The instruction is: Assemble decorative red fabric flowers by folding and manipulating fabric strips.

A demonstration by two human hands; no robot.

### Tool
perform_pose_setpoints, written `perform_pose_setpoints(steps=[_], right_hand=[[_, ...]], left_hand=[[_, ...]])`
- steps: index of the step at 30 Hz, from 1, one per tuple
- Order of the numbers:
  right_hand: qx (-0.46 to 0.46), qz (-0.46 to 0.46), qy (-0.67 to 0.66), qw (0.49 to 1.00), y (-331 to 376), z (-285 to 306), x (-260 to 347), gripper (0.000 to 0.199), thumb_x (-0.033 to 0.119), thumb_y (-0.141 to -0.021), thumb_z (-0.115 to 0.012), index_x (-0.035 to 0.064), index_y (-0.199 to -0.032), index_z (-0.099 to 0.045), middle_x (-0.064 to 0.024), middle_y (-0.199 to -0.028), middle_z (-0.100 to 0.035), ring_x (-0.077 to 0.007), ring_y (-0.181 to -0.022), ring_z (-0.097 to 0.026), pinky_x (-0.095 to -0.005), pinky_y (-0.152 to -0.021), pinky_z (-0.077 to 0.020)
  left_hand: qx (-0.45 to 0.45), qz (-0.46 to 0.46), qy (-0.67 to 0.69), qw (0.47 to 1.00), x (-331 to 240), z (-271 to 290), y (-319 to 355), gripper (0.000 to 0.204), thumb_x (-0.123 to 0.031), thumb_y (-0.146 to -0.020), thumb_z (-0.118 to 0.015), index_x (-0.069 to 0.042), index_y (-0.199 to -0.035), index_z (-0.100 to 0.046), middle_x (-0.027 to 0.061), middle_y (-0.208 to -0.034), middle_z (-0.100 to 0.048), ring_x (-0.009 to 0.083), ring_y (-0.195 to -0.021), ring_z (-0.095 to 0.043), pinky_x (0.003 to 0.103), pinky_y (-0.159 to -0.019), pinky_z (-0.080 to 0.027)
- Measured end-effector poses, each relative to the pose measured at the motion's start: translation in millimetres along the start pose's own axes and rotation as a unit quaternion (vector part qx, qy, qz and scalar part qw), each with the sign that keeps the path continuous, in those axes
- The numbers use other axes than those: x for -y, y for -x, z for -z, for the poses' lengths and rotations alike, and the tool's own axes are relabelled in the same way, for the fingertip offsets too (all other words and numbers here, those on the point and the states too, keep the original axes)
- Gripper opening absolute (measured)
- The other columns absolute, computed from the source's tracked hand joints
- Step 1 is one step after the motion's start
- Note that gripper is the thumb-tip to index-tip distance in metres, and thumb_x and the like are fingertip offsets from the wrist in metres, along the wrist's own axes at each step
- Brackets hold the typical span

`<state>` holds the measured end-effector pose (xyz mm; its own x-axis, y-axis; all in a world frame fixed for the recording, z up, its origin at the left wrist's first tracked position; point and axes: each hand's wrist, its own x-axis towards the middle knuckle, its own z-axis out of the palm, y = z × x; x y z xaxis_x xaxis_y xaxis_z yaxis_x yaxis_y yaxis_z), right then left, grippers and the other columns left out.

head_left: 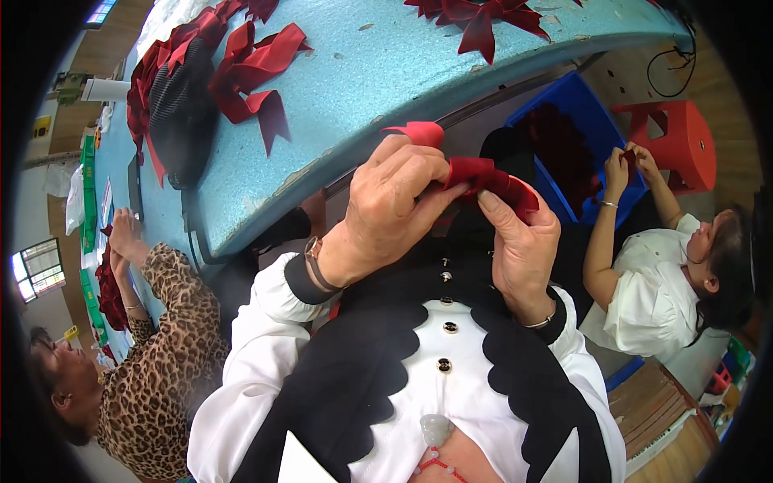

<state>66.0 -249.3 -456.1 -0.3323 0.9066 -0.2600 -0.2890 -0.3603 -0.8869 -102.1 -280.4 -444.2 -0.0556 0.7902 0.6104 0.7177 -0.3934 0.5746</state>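
A dark red velvet ribbon (469,171), folded into loops, is stretched between my two hands just off the table edge. My left hand (394,205) pinches it between thumb and curled fingers, and one red end sticks up behind the knuckles. On the other side my right hand (522,241) grips the ribbon's looped part between thumb and fingers. Its fingertips are partly behind the cloth. Finished-looking red bows (256,80) lie on the table at the left, beside a black ribbed object (183,113). Another red bow (481,20) rests near the far edge.
The light blue table (346,88) has a worn, chipped edge. A blue crate (576,101) of dark red pieces stands at the right, by a red stool (672,145). One co-worker in leopard print (165,362) sits left; another in white (652,282) sits right, holding a red piece.
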Motion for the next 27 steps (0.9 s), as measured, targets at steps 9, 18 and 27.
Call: perform_pose_setpoints(steps=[9,18,27], right_hand=[[-0.016,0.027,0.009,0.999,-2.6,-1.4,2.7,0.029,-0.001,-0.082,-0.068,-0.0049,-0.110,-0.061,-0.0112,-0.100,-0.067,-0.0169,-0.092,-0.063,-0.0272,-0.087,-0.0492],[-0.030,0.042,0.037,0.998,-2.6,-0.4,7.2,0.029,-0.001,-0.084,-0.066,-0.0059,-0.111,-0.061,-0.0116,-0.101,-0.067,-0.0166,-0.092,-0.063,-0.0268,-0.087,-0.0486],[0.046,0.087,-0.040,0.994,-3.2,15.8,-6.4,0.029,0.001,-0.090,-0.054,-0.0076,-0.117,-0.058,-0.0152,-0.110,-0.064,-0.0200,-0.103,-0.060,-0.0329,-0.098,-0.0426]], left_hand=[[-0.002,0.004,0.019,1.000,-2.2,-13.3,4.2,0.024,-0.004,-0.064,-0.078,-0.001,-0.084,-0.065,0.0100,-0.085,-0.063,0.0260,-0.070,-0.056,0.034,-0.062,-0.047],[0.030,0.076,0.034,0.996,-12.8,-19.1,3.8,0.029,-0.002,-0.064,-0.079,0.001,-0.092,-0.069,0.0101,-0.095,-0.065,0.0243,-0.086,-0.059,0.031,-0.074,-0.048],[-0.011,0.094,0.047,0.994,-9.5,-19.0,0.4,0.019,-0.003,-0.065,-0.078,-0.001,-0.081,-0.067,0.0092,-0.087,-0.065,0.0257,-0.078,-0.059,0.033,-0.066,-0.048]])
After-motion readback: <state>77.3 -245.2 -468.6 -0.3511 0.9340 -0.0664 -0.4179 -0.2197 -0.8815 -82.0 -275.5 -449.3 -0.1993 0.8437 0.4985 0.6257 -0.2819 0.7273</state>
